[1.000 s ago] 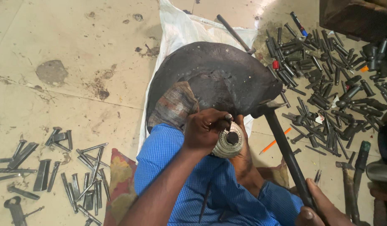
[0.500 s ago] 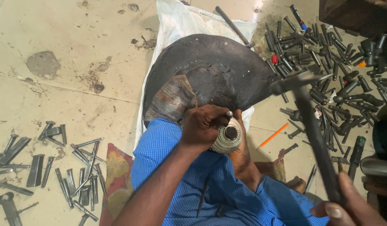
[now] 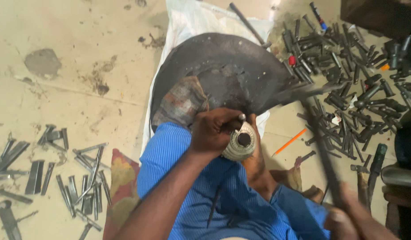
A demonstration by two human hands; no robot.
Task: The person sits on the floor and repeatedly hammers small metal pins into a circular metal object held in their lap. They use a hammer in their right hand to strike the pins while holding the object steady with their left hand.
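My left hand (image 3: pixel 214 131) is closed around a short, cord-wrapped cylindrical tool (image 3: pixel 242 143), held against the near edge of a large dark metal dish (image 3: pixel 223 71). The dish rests on my blue-trousered leg (image 3: pixel 179 164) and on a white sack (image 3: pixel 192 20). A worn patterned cloth (image 3: pixel 181 100) lies at the dish's near rim. At the lower right my right hand (image 3: pixel 354 220) grips the handle of a hammer (image 3: pixel 323 151). The hammer is motion-blurred, and its head is up near the dish's right edge. A bare foot (image 3: pixel 256 166) sits just below the wrapped tool.
A dense pile of dark metal punches and rods (image 3: pixel 348 66) covers the floor at the right, with an orange pencil (image 3: pixel 289 142) beside it. Several flat chisels (image 3: pixel 58 178) lie scattered at the left. A patterned mat (image 3: pixel 121 186) lies under me. More tools (image 3: pixel 370 171) stand near my right hand.
The hammer has swung up and to the right, away from the spot beside the wrapped tool, and is now blurred. My left hand has kept its grip on the wrapped tool.
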